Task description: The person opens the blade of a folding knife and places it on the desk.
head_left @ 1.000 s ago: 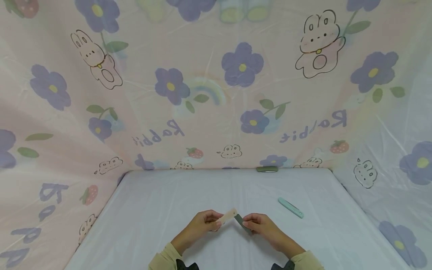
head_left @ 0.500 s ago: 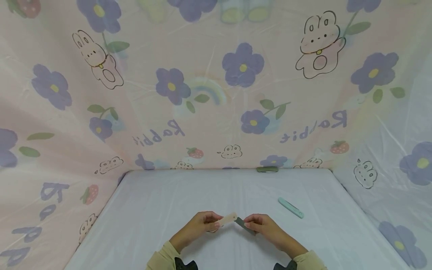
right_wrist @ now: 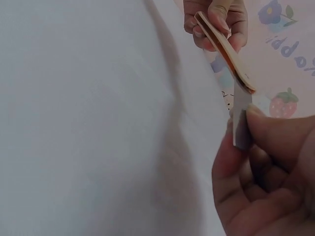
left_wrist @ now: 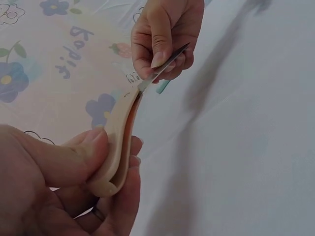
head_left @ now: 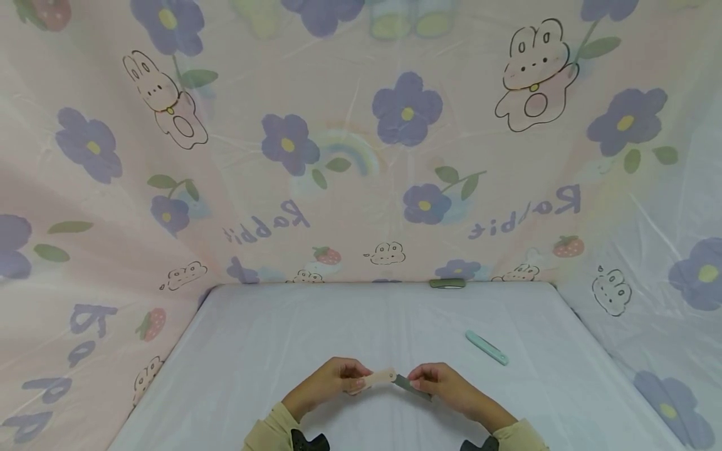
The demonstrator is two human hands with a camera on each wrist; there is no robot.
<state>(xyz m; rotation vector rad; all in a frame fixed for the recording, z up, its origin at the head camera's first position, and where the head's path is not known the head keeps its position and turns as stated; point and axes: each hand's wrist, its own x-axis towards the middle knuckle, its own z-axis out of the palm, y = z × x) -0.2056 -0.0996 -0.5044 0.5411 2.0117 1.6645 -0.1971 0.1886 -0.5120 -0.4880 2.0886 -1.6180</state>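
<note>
Out over the white table, a folding knife with a beige handle is held between both hands. My left hand grips the handle, thumb on one side and fingers on the other. The thumb and fingers of my right hand pinch the flat metal blade, which is swung well out of the handle. In the left wrist view the slot of the handle shows along its edge, and the blade runs towards the right hand. From the right wrist view, fingertips cover part of the blade.
To the right lies a slim mint-green item, shaped like a folded knife. An olive-green item rests at the back edge of the white table. Rabbit-and-flower sheets hang behind and at both sides.
The blade has turned further out from the handle, so the two now make a wider angle. Both hands have sunk slightly, and the right one has shifted a little to the right.
</note>
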